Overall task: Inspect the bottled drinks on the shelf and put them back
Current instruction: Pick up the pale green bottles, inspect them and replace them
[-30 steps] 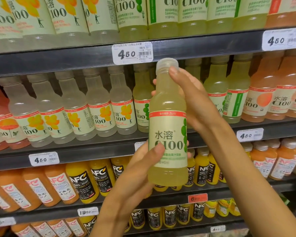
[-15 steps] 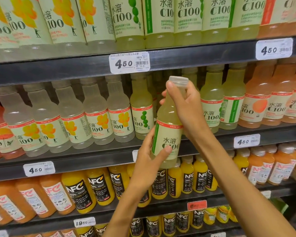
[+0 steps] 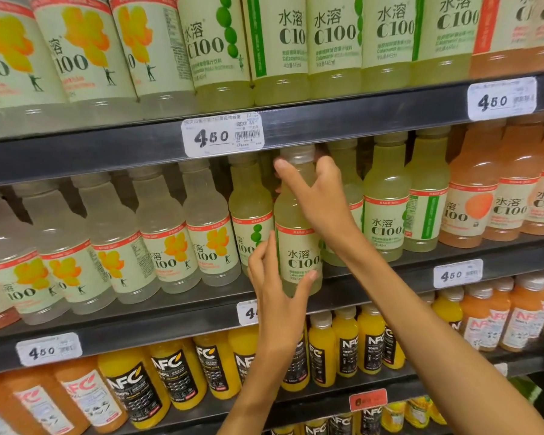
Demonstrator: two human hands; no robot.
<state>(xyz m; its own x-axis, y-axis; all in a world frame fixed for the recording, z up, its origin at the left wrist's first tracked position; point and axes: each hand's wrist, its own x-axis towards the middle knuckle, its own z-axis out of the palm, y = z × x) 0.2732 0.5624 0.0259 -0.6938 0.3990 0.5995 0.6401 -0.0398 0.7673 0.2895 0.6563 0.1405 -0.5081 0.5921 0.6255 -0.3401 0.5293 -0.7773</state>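
Observation:
A pale green C100 bottle (image 3: 299,246) with a cream label stands upright at the front of the middle shelf (image 3: 176,318), in the gap between other green C100 bottles. My right hand (image 3: 319,199) comes from the right and holds its neck and shoulder, forefinger and thumb on either side just below the cap. My left hand (image 3: 278,287) reaches up from below and holds the lower part of the bottle, thumb on the label's bottom edge and fingers along the left side. The bottle's base is hidden behind my left hand.
Clear lemon C100 bottles (image 3: 167,246) fill the middle shelf to the left, orange ones (image 3: 478,202) to the right. The top shelf's dark edge (image 3: 358,120) with a 4.50 price tag (image 3: 222,136) hangs just above the cap. NFC juice bottles (image 3: 346,343) stand below.
Both hands carried the bottle up and forward, away from me, into the middle-shelf row. It went from tilted in front of the shelf to upright between the other green bottles.

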